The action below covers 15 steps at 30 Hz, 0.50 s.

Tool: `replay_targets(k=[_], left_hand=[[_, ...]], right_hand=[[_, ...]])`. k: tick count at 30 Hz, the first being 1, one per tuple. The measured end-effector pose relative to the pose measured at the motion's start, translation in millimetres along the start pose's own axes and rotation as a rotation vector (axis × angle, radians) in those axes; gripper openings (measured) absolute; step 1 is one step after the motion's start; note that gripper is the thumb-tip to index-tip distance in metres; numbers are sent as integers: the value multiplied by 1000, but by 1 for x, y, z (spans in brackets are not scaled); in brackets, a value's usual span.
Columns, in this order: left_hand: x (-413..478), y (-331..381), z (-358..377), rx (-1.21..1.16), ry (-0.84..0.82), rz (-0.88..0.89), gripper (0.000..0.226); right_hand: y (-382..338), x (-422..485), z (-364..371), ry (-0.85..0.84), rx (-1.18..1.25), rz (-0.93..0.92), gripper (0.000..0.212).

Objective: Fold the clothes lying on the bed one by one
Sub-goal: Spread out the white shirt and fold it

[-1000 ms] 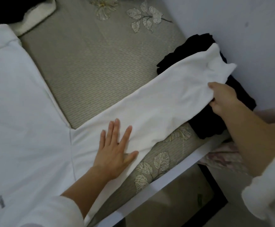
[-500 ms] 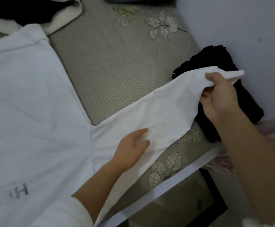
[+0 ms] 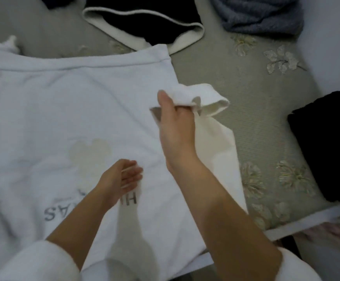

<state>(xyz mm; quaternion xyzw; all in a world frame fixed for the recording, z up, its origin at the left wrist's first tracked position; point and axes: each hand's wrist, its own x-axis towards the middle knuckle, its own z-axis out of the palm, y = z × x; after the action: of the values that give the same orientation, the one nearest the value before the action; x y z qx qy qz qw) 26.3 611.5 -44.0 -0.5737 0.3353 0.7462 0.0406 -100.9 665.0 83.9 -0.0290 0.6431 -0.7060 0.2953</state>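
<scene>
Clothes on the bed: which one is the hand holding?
The white sweatshirt with grey letters: the right hand grips its sleeve cuff. The blue knit and the black pile lie untouched.

White sweatshirt [image 3: 53, 110]: spread flat on the bed [image 3: 256, 98], printed side up, grey lettering upside down to me, banded edge on the far side. Its sleeve [image 3: 215, 142] on my right is raised off the bed; my right hand [image 3: 175, 126] pinches it just below the cuff [image 3: 209, 98], which droops open above the body's right edge. Black garment with white trim [image 3: 144, 23]: lies beyond the sweatshirt, meeting its far corner. Blue knit garment [image 3: 260, 15]: bunched, far right. Black garment [image 3: 327, 145]: piled at the bed's right edge, well apart from the sweatshirt
</scene>
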Motion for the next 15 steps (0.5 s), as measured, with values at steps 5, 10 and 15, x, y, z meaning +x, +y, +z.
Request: replay_targets(k=[5, 10, 15], left_hand=[[-2, 13, -74, -220, -5, -5, 36], [14, 26, -128, -293, 25, 6, 37], [34, 52, -138, -204, -9, 39, 30]], right_hand=[[40, 2, 120, -352, -571, -90, 39], [115, -5, 113, -451, -1088, 44, 49], [148, -11, 33, -247, -1411, 104, 53]])
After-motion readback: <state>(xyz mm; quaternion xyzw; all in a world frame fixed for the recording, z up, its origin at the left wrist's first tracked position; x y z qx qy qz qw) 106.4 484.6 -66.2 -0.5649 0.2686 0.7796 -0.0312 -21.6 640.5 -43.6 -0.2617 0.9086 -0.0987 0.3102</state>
